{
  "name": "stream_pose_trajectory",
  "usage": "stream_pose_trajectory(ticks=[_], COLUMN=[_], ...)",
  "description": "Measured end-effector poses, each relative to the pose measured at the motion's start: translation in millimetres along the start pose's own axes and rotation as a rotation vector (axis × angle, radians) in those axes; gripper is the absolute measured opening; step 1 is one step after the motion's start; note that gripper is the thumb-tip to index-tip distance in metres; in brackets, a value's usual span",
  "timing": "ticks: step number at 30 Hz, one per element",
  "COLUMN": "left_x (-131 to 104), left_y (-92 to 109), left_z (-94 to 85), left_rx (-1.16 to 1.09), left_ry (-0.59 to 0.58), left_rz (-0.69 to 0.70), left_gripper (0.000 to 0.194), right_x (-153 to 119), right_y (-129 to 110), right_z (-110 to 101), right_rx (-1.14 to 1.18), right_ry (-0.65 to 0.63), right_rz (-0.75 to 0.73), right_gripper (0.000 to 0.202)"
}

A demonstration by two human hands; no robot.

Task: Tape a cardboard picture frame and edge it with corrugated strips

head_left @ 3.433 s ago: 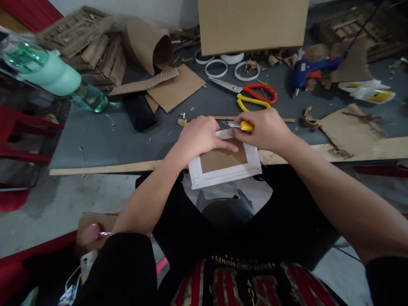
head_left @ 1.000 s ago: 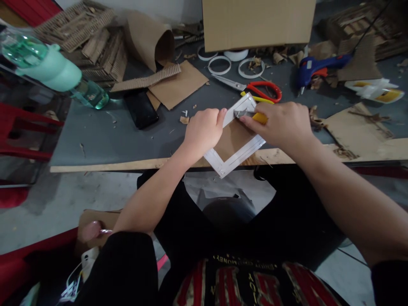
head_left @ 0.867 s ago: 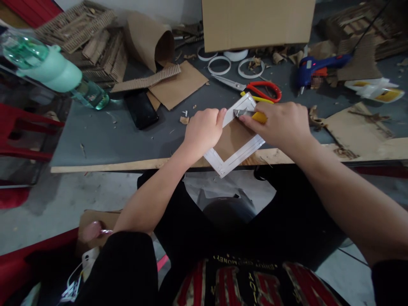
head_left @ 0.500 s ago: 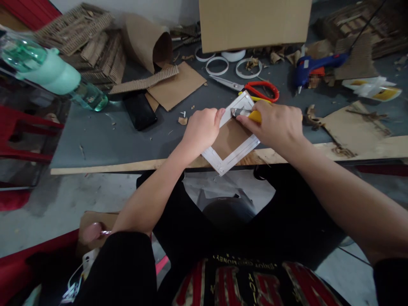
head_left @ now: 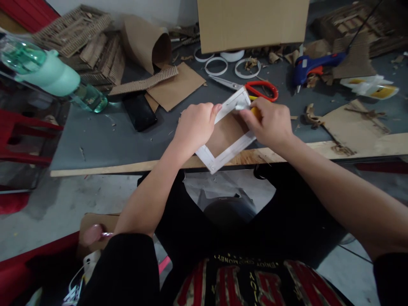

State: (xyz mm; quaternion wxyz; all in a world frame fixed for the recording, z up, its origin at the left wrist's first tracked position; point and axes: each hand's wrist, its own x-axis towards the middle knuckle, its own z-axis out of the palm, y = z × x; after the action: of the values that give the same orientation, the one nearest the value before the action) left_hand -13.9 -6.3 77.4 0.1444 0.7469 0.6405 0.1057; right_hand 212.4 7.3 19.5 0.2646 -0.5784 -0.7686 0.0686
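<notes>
A white-edged rectangular frame (head_left: 233, 149) with a brown cardboard middle is held tilted above the table's front edge. My left hand (head_left: 195, 126) is closed on its left side, thumb along the upper white strip. In my right hand (head_left: 270, 121) is a yellow-handled utility knife (head_left: 256, 112), mostly hidden by the fingers. Its pale, blurred tip lies over the frame's upper right corner; I cannot tell whether it touches. Just behind the frame lie scissors (head_left: 262, 90) with red handles.
A green water bottle (head_left: 60, 78) stands at the left beside a black phone (head_left: 139, 111). Farther back are white rings (head_left: 216, 66) and a cardboard box (head_left: 253, 25). A blue glue gun (head_left: 315, 68), a glue bottle (head_left: 371, 87) and cardboard scraps (head_left: 357, 127) lie at the right.
Both hands and the frame have shifted slightly left. The right hand has turned, so less of the yellow knife handle shows.
</notes>
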Motion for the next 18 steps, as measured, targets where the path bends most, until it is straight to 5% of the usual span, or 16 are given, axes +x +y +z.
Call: stream_pose_trajectory(ticks=[7,13,18], left_x=[3,-3,-6], left_y=[-2,8,11], left_z=[3.8,7.0,8.3], left_rx=[-0.035,0.085,0.176], left_ry=[-0.002,-0.007,0.017], left_rz=[-0.004,-0.015,-0.013], left_gripper=[0.045,0.042,0.047], right_x=[6,0,0], right_y=[-7,3,-11], right_z=[-19,-8,-17], right_rx=[-0.090,-0.078,-0.211], right_ry=[-0.035,-0.056,-0.164], right_rz=[0.070,-0.085,0.048], right_gripper=[0.052,0.057,0.062])
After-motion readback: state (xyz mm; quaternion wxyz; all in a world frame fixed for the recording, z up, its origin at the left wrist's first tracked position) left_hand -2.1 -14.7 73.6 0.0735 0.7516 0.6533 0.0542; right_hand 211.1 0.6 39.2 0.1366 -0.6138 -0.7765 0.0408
